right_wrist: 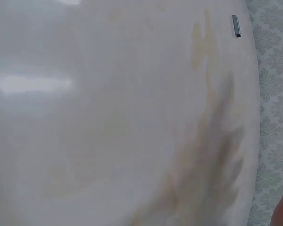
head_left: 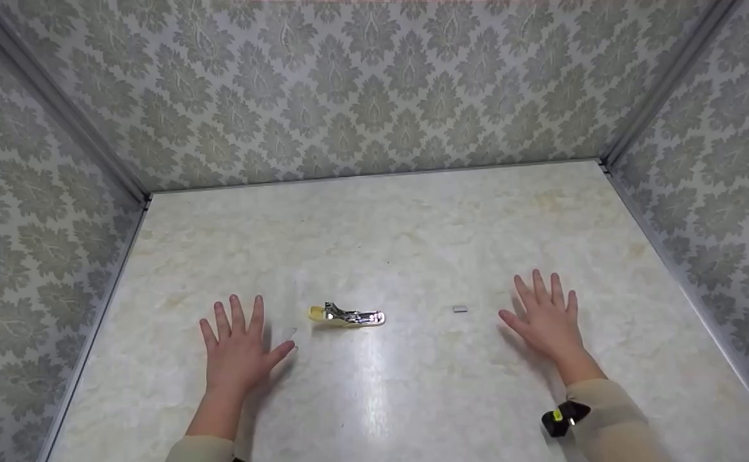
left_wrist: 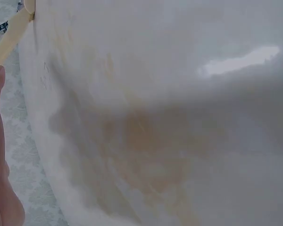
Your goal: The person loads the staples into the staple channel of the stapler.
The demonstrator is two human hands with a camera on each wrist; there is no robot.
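Observation:
A small yellow stapler with bare metal parts facing up lies opened out near the middle of the table. Its yellow body also shows at the top left corner of the left wrist view. To its right is a short grey strip of staples, seen as well in the right wrist view as a small bar. My left hand, fingers spread, is left of the stapler with the thumb towards it. On the far side of the staples my right hand is spread too, palm down. Neither hand holds anything.
The pale marbled table reflects a bright streak of light. Patterned wall panels stand at its back and both sides, with grey metal posts at the corners. A black wrist device is on my right sleeve.

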